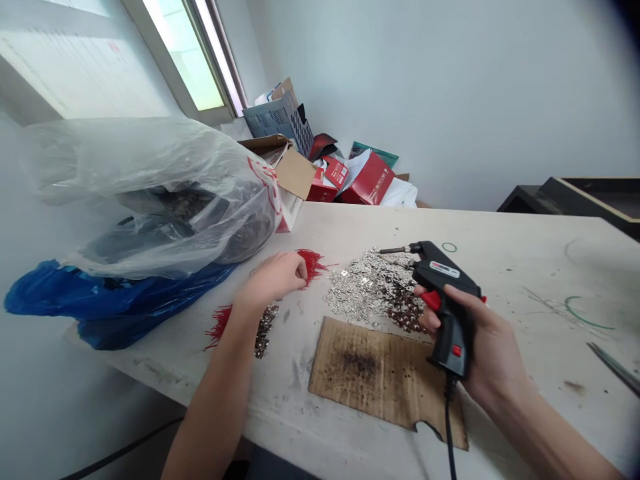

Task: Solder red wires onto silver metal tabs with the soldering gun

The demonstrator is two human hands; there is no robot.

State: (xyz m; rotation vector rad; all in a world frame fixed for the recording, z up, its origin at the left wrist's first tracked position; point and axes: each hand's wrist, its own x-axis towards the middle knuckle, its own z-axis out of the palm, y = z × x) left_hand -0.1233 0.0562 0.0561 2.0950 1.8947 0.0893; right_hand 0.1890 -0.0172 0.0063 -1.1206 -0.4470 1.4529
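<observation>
My right hand (487, 340) is wrapped round a black soldering gun (445, 293) with a red trigger and a cord hanging from its grip. Its metal tip points left over a heap of small silver metal pieces (350, 287), with darker brown pieces (406, 305) beside them. My left hand (281, 275) has its fingers bent together at a pile of short red wires (313, 263); whatever they may pinch is hidden. Below the gun tip lies a scorched cardboard piece (370, 373). More red wires (219, 325) and small metal parts (265, 330) flank my left forearm.
A clear plastic bag (165, 200) and a blue bag (120, 300) fill the table's left side. Red boxes (367, 179) and an open carton (295, 172) stand at the back. Tweezers (615, 367) and a green wire loop (449, 247) lie to the right.
</observation>
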